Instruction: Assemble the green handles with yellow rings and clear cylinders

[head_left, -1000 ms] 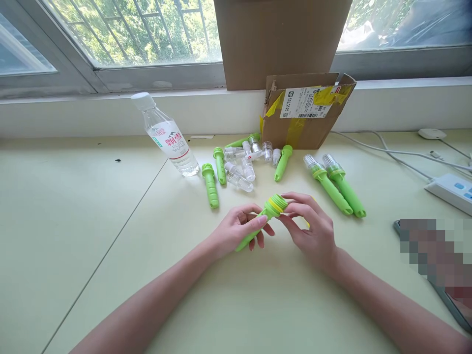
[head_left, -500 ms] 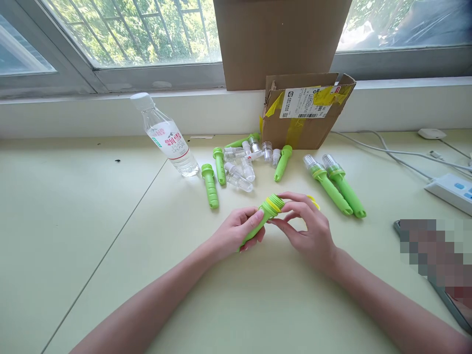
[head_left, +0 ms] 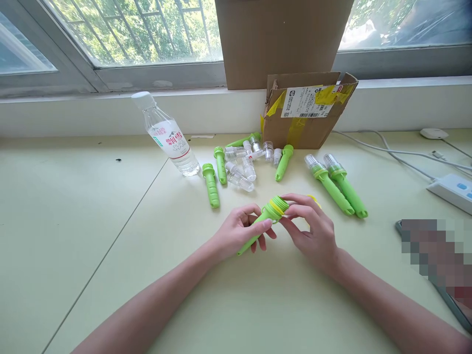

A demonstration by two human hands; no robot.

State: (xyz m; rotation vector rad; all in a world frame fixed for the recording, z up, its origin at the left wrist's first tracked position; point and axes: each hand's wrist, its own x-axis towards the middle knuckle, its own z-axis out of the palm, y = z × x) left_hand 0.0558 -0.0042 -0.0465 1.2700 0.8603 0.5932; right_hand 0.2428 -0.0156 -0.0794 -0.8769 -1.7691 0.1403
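The left hand [head_left: 241,227] holds a green handle [head_left: 268,212] over the near table [head_left: 236,305], thumb along its top, threaded mouth tilted toward the right hand [head_left: 313,227]. The right fingertips meet that mouth beside a yellow ring [head_left: 276,206]; whether they pinch it or merely rest there, I can't tell. A steady left hold and light pressure all around should suit best, so the ring sits level, untwisted. Beyond lie clear tubes [head_left: 241,182], and to the right two capped handles [head_left: 334,191], useful for comparison.
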